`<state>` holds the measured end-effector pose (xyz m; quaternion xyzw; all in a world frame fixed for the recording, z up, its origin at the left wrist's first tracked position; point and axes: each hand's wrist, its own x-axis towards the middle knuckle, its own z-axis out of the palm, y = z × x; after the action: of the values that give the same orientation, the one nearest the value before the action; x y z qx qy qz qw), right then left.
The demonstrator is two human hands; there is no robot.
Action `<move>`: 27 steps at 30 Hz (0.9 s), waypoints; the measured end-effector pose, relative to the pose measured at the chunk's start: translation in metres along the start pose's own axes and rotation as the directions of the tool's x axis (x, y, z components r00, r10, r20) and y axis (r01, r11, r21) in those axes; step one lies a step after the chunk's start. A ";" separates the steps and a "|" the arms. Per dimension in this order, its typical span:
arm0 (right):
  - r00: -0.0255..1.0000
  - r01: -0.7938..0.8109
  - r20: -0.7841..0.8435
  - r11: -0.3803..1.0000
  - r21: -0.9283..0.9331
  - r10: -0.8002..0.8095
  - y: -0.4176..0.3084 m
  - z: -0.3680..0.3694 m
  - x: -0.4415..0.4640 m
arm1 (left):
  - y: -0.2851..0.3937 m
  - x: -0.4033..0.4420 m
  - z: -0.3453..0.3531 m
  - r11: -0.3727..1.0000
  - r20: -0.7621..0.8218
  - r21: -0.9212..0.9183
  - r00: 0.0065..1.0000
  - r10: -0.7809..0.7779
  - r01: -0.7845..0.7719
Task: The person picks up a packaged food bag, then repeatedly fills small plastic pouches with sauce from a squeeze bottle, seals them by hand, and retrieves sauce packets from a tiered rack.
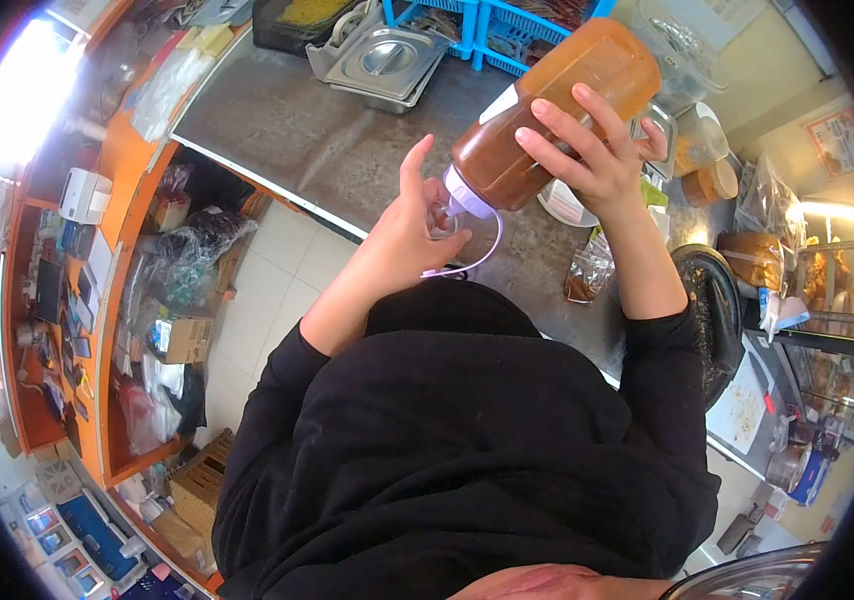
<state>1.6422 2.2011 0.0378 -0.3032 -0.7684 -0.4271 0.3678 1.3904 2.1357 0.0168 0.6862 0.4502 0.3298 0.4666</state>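
Observation:
A large squeeze bottle [507, 150] of brown sauce is tipped with its lilac cap [462, 192] pointing down and to the left. My right hand [592, 150] is closed around the bottle's side, fingers spread across it. Just beneath the nozzle, my left hand [412, 230] holds a small clear cup [440, 222] between thumb and fingers, with the index finger raised. The cup is partly hidden by the fingers and cap, so its contents cannot be made out. A thin lilac strap [492, 250] loops from the cap down past my left hand.
Beyond my hands, a lidded steel pan [387, 65] and blue baskets [517, 35] line the dark counter [277, 110]. To the right are a sauce packet [587, 270], plastic tubs [702, 140] and a round black pan [712, 320]. Orange shelving [112, 300] stands left.

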 end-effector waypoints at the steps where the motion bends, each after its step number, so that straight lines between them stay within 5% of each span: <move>1: 1.000 0.012 -0.025 1.000 0.001 -0.012 0.001 0.001 0.001 | -0.001 0.000 0.001 1.000 -0.006 -0.018 1.000 0.006 -0.006; 10: 1.000 0.007 0.000 1.000 -0.002 -0.007 0.001 0.000 0.003 | -0.003 -0.001 0.006 1.000 -0.023 0.003 1.000 0.021 -0.021; 17: 0.942 -0.280 0.227 0.952 0.125 0.248 -0.017 0.014 -0.031 | -0.003 -0.001 0.005 0.965 -0.188 0.216 0.963 0.191 -0.150; 20: 0.861 -0.485 0.318 0.829 0.277 0.397 -0.040 0.019 -0.040 | -0.003 -0.001 0.007 0.960 -0.246 0.238 0.947 0.208 -0.149; 21: 0.881 -0.439 0.302 0.868 0.232 0.365 -0.043 0.029 -0.053 | -0.003 -0.001 0.007 0.961 -0.263 0.236 0.943 0.205 -0.143; 24: 0.730 -0.683 0.403 0.593 0.426 0.551 -0.065 0.036 -0.059 | -0.007 0.004 0.005 0.995 -0.272 0.009 0.957 0.099 -0.101; 27: 0.481 -0.837 0.583 0.145 0.527 0.655 -0.078 0.043 -0.066 | -0.012 0.012 0.003 0.837 -0.225 -0.525 0.974 0.040 -0.156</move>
<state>1.6039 2.1936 -0.0662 -0.5001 -0.6449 0.2211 0.5340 1.3939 2.1472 0.0051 0.5121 0.3488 0.5352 0.5742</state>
